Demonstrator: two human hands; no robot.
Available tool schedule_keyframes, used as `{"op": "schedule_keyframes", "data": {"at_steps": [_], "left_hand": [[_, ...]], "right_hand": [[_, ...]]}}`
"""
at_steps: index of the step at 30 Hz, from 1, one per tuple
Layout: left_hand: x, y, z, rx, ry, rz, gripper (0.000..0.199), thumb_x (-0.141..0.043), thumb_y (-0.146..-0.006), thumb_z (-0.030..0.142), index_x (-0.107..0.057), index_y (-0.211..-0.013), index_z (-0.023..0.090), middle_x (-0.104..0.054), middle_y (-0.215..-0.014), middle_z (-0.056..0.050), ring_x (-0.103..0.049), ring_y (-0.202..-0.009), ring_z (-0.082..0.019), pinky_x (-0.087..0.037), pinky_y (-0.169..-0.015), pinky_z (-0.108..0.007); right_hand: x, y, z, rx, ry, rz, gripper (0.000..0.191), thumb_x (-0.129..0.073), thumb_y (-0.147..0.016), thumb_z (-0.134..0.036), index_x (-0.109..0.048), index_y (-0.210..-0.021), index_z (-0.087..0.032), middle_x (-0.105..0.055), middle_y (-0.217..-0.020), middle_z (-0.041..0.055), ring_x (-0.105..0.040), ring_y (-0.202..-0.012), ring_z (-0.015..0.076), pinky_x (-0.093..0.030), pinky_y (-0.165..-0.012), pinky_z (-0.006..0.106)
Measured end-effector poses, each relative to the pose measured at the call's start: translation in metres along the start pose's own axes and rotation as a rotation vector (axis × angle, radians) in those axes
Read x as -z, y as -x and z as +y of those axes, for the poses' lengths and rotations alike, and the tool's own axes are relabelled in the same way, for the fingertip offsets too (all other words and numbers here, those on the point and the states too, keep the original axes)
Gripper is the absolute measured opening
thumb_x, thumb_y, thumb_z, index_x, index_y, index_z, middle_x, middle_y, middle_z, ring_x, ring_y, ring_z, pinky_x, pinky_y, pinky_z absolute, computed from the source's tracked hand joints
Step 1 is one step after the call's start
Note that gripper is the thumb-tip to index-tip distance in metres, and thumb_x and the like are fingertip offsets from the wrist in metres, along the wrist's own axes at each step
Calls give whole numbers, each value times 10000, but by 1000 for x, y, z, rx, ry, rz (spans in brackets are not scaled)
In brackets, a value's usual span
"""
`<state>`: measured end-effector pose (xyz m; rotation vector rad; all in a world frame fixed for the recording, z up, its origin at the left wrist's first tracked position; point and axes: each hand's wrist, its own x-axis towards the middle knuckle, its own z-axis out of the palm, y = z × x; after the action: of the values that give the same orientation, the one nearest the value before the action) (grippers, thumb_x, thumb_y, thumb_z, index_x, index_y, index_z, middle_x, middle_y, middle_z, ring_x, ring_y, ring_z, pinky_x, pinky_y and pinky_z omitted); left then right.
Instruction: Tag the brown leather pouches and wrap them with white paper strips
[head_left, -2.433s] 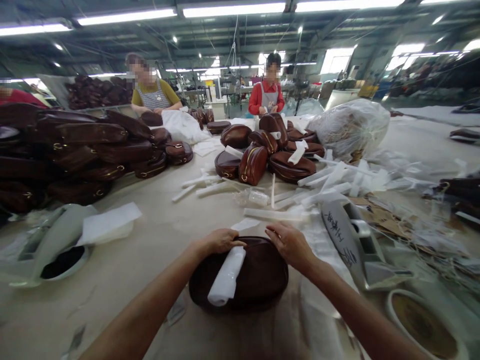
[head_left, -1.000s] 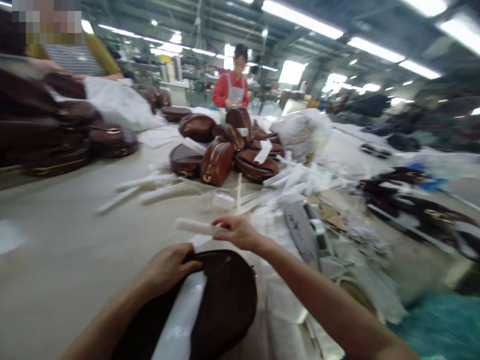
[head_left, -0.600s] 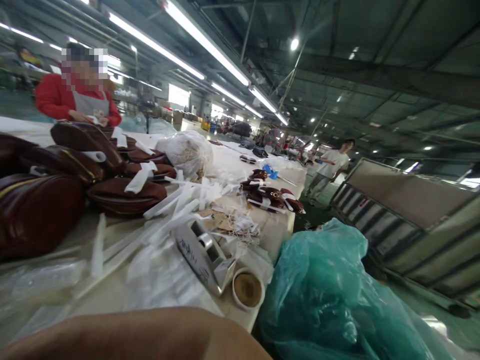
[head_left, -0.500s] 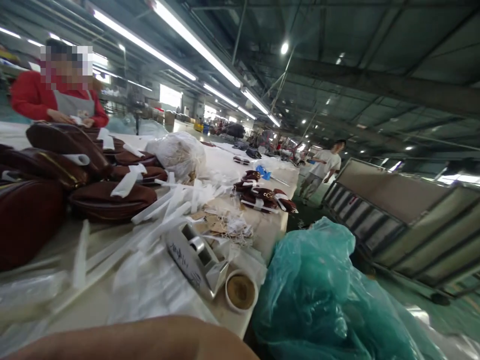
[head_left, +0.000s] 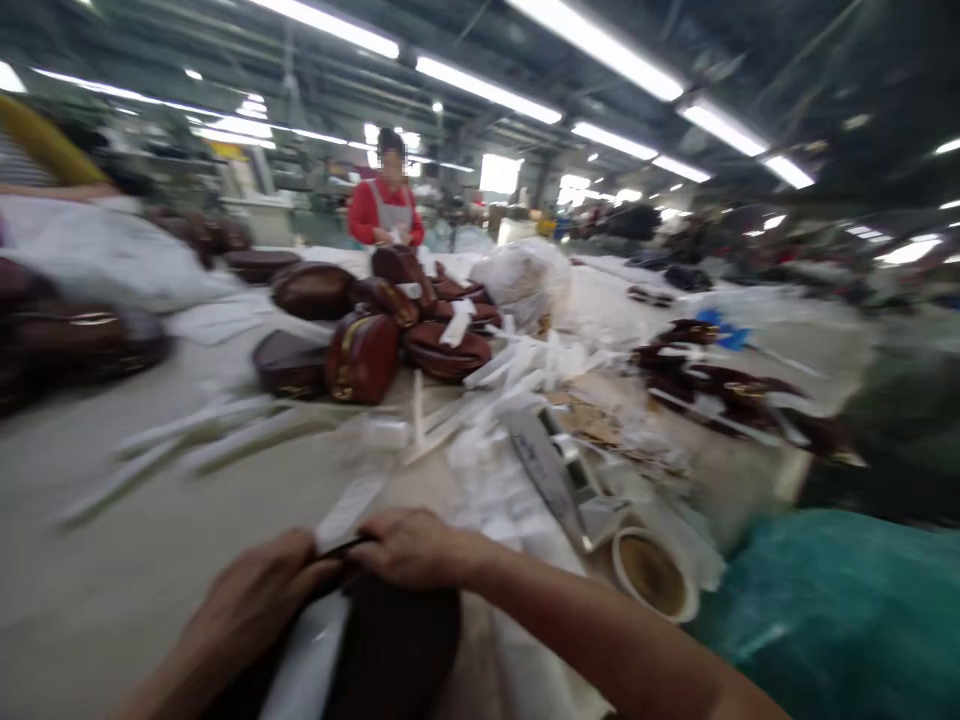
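A dark brown bag (head_left: 409,640) stands at the bottom of the head view, close to my body. My left hand (head_left: 262,585) grips its top edge or strap, fingers bent around it. From the other side, my right hand (head_left: 412,547) pinches the same upper edge, its fingertips near those of the left. A white strip (head_left: 304,655) runs over the bag between the hands and out past them onto the table (head_left: 150,570). Motion blur hides the exact finger contact.
Brown bags (head_left: 364,355) lie heaped beyond my hands. Loose white strips (head_left: 232,435), a metal tape dispenser (head_left: 551,470) and a tape roll (head_left: 652,575) lie around. Green plastic (head_left: 840,600) bulges at the right. A co-worker in red (head_left: 386,210) stands across the table.
The view has swung left and down. Both my hands and the dark bag now show, where only a bare forearm was visible before.
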<state>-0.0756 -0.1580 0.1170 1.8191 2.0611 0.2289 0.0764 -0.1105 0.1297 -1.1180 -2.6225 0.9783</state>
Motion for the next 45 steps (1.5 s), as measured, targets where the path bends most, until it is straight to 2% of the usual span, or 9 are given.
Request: {"op": "schedule_keyframes", "data": {"at_steps": [4,13,16,20,23,26,30,40,45], "left_hand": [[12,23,-5,106,-206,-162,160,-484,-891,300,-591,-888,182,-672,-939,-63,-620,-920,-220,-416,-772,-287],[-20,26,-10,91,-125,-64,195,-418,-941,325,-550,-972,185,-635,-1015,-74,-573,-996,-230,-385,-836,-344],[-24,25,-13,64,-159,-55,220,-416,-944,346,-568,-968,188,-631,-992,-76,-569,-979,-230,-389,-837,-347],[-27,24,-16,46,-185,-62,258,-406,-947,358,-600,-933,188,-628,-963,-78,-568,-936,-237,-397,-825,-360],[-28,23,-18,30,-172,-57,269,-396,-948,369,-598,-943,192,-629,-967,-75,-562,-946,-240,-398,-822,-363],[-28,23,-19,33,-164,-81,288,-376,-952,382,-594,-956,194,-625,-967,-70,-565,-945,-234,-397,-824,-360],[-27,22,-19,42,-139,-102,302,-363,-954,385,-597,-952,196,-622,-955,-67,-572,-936,-231,-404,-809,-340],[-10,7,-18,76,-14,-235,289,-390,-929,366,-593,-810,199,-629,-891,-45,-596,-834,-187,-397,-731,-269],[-8,5,-18,57,-28,-251,301,-371,-929,358,-589,-802,195,-630,-874,-50,-596,-826,-191,-395,-722,-272]], "right_hand": [[-25,-4,9,-1,106,37,252,-457,-922,-304,-669,-928,-167,-703,-938,85,-638,-912,201,-443,-797,284],[-39,3,14,-16,238,98,235,-461,-915,-267,-677,-877,-183,-662,-903,81,-598,-918,219,-430,-857,320],[-33,-14,21,-29,197,124,225,-481,-887,-202,-653,-1028,-170,-656,-962,90,-591,-939,212,-438,-854,316],[-26,-50,30,224,294,138,484,-525,-777,-26,-579,-1221,-211,-593,-1123,94,-526,-1051,202,-411,-900,302],[-26,-73,32,364,353,52,366,-555,-787,-55,-666,-1093,-222,-604,-1083,82,-535,-1024,195,-413,-874,284],[-27,-87,29,343,369,74,259,-476,-873,-109,-709,-953,-189,-617,-1027,94,-564,-955,190,-429,-788,277],[-25,-98,20,340,334,135,295,-423,-917,-130,-693,-1005,-210,-628,-1043,70,-592,-890,156,-428,-737,247],[-18,-128,0,291,197,197,282,-488,-863,-91,-697,-1009,-213,-677,-1058,35,-621,-969,162,-460,-842,255],[-8,-112,23,173,174,268,541,-486,-784,-13,-548,-1255,-273,-594,-1244,3,-577,-1077,144,-450,-900,231]]}}
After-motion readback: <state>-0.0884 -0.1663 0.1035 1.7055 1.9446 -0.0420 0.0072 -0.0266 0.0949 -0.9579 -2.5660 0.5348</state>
